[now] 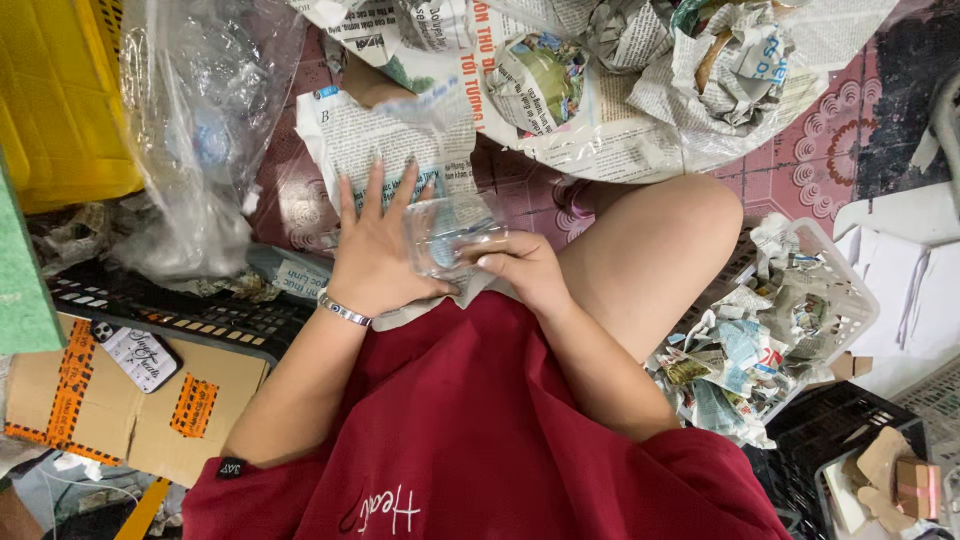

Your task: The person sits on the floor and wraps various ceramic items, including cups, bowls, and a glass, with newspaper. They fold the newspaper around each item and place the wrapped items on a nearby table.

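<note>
A clear glass (450,235) lies on its side on a sheet of newspaper (385,135) spread over my lap. My left hand (375,255), with a metal bracelet at the wrist, lies flat with fingers spread on the paper, touching the glass's left side. The glass is gripped from the right and below by my right hand (522,270), thumb over its rim end. I wear a dark red shirt, and my bare knee (660,240) rises to the right.
A white plastic basket (845,290) of crumpled newspaper sits at right. More crumpled paper on a large sheet (620,70) lies ahead. A clear plastic bag (200,130), yellow crate (55,100), black crate (190,320), cardboard box (130,410) and phone (135,355) are at left.
</note>
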